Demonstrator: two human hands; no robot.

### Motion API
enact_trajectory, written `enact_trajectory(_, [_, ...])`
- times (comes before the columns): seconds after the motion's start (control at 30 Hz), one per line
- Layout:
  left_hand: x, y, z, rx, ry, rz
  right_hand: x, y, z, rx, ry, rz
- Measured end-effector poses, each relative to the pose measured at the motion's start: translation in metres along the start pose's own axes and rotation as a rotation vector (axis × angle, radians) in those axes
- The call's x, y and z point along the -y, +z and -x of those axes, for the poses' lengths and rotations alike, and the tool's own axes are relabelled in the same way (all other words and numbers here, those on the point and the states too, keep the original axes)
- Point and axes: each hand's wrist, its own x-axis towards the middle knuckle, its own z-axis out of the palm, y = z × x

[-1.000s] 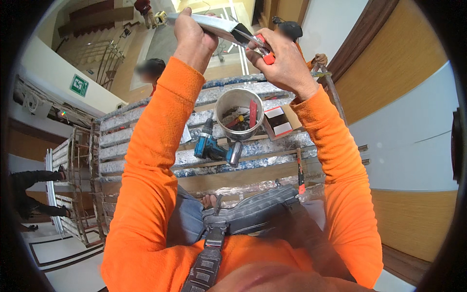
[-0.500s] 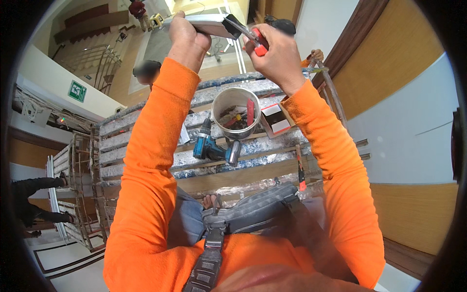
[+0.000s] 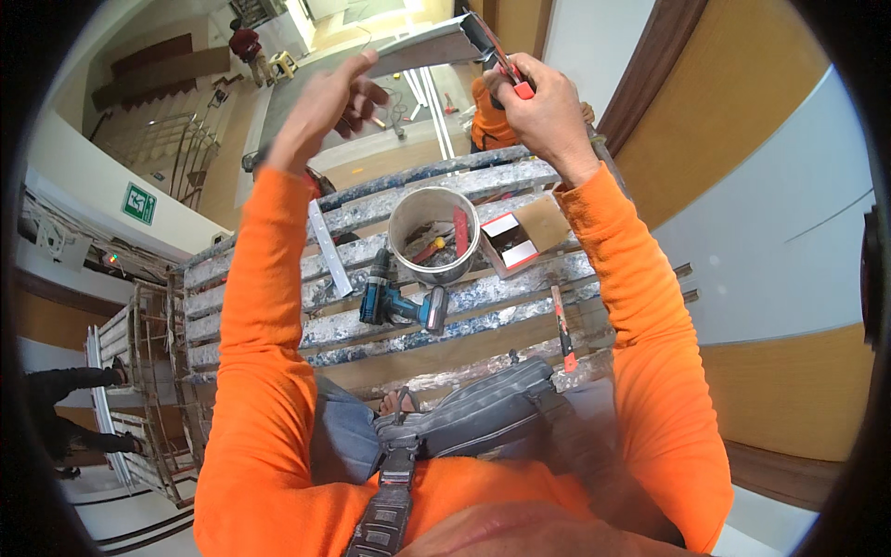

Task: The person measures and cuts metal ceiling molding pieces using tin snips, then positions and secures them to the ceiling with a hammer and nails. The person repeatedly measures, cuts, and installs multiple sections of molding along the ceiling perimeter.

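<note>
My right hand (image 3: 554, 110) is closed round a pair of red-handled snips (image 3: 523, 89). Their blades are at the dark, bent end of a light grey metal channel (image 3: 429, 50), raised over the far side of the platform. My left hand (image 3: 327, 104) is smeared by motion, fingers apart and holding nothing. Its thumb is close to the channel's other end; whether they touch I cannot tell. Beneath my arms a blue cordless drill (image 3: 401, 306) lies beside a whitish bucket (image 3: 397, 232) with a red tool and debris inside. An open cardboard box (image 3: 546, 225) sits right of it.
The paint-spattered slatted platform (image 3: 232, 272) stands high above a floor. A metal strip (image 3: 329, 249) and a slim red-and-black tool (image 3: 563, 332) lie on it. A co-worker in orange (image 3: 492, 123) is beyond the far edge; another person (image 3: 246, 45) stands below. Curved wall panels (image 3: 761, 213) rise at right.
My left hand has let go of the channel and moved down and left. My right hand with the snips has shifted slightly right. The co-worker in orange has come into view.
</note>
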Motion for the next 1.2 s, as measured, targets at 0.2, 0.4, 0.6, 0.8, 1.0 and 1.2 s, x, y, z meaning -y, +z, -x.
enact_trajectory(0.2, [-0.015,0.058,0.012,-0.435,0.954,-0.527,0.009,0.005,0.009,0.214,0.056,-0.096])
enact_trajectory(0.4, [0.004,0.065,0.003,-0.677,0.991,-0.602,0.007,0.009,0.013,0.254,0.041,-0.263])
enact_trajectory(0.6, [0.0,0.069,0.006,-0.719,1.043,-0.603,0.015,0.007,0.011,0.323,-0.009,-0.384])
enact_trajectory(0.8, [-0.008,0.064,0.015,-0.708,1.032,-0.716,0.012,0.008,0.013,0.257,-0.03,-0.216])
enact_trajectory(1.0, [0.021,0.068,0.038,-0.682,0.942,-0.73,0.009,0.037,0.043,0.225,-0.034,-0.167])
enact_trajectory(1.2, [0.041,0.068,0.048,-0.66,0.822,-0.749,0.01,0.047,0.05,0.276,0.015,-0.127])
